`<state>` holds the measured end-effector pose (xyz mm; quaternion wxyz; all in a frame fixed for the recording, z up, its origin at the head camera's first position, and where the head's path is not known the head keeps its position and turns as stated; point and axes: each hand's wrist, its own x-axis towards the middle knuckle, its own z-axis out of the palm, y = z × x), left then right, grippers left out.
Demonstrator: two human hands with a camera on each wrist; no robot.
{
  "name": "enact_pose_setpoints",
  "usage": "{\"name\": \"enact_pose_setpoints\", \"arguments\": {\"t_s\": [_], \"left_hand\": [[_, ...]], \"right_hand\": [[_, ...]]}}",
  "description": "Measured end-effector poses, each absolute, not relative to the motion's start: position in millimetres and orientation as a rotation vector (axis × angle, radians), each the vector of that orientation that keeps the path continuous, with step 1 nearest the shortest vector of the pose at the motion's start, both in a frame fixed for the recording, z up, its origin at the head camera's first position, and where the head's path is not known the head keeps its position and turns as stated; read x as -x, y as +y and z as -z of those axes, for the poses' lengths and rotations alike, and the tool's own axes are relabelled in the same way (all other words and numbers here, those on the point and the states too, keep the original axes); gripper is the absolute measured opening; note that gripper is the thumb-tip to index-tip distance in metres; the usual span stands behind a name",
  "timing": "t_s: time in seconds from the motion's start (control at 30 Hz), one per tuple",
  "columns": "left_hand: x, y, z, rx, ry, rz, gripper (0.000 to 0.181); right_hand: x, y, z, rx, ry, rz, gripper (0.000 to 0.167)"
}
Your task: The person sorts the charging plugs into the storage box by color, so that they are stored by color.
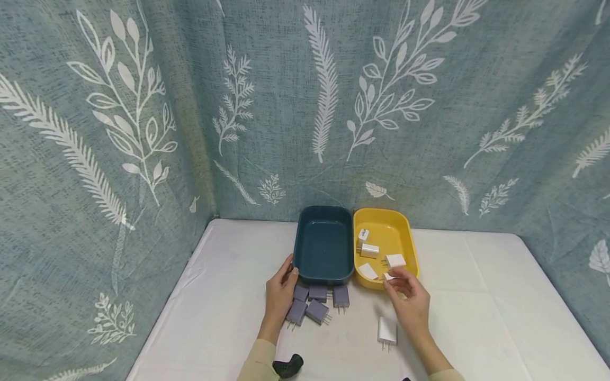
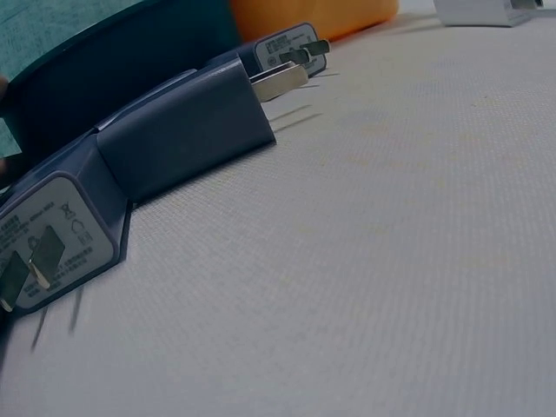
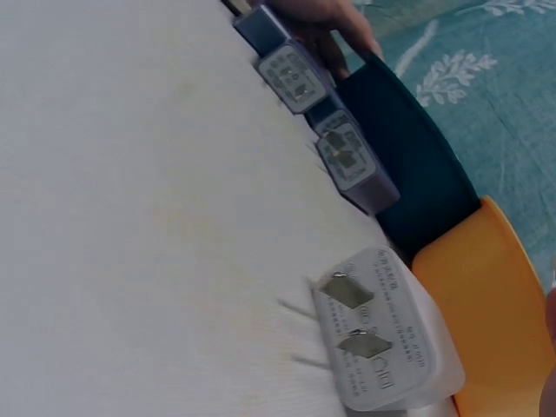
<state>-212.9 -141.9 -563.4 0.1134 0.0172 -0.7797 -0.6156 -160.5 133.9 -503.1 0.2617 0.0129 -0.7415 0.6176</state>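
My left hand (image 1: 281,296) rests against the near left corner of a dark teal bin (image 1: 325,279), fingers lightly bent. Several purple-grey chargers (image 1: 317,311) lie just below that bin; the left wrist view shows one charger (image 2: 187,130) close up, prongs pointing right. My right hand (image 1: 411,304) is at the near edge of a yellow bin (image 1: 413,248), thumb and index finger pinching a small white charger (image 1: 388,277), partly hidden. Other white chargers (image 1: 369,251) lie inside the yellow bin. One white charger (image 1: 387,331) lies on the table, seen large in the right wrist view (image 3: 382,334).
The two bins stand side by side near the patterned curtain (image 1: 286,106) at the back. A white cloth (image 1: 476,307) covers the table. A black object (image 1: 288,366) is beside my left sleeve at the bottom.
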Motion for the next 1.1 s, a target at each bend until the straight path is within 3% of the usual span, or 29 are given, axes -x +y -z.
{"name": "enact_pose_setpoints", "arguments": {"t_s": [0.3, 0.53, 1.1], "left_hand": [[214, -143, 566, -0.030, -2.266, 1.829, 0.043], [200, -141, 533, 0.000, -2.309, 1.841, 0.044], [200, -141, 533, 0.015, -2.284, 1.825, 0.044]], "right_hand": [[156, 132, 503, -0.097, -1.993, -1.655, 0.030], [152, 133, 512, -0.007, -2.043, -1.667, 0.031], [151, 148, 544, 0.052, -2.178, -1.652, 0.026]]}}
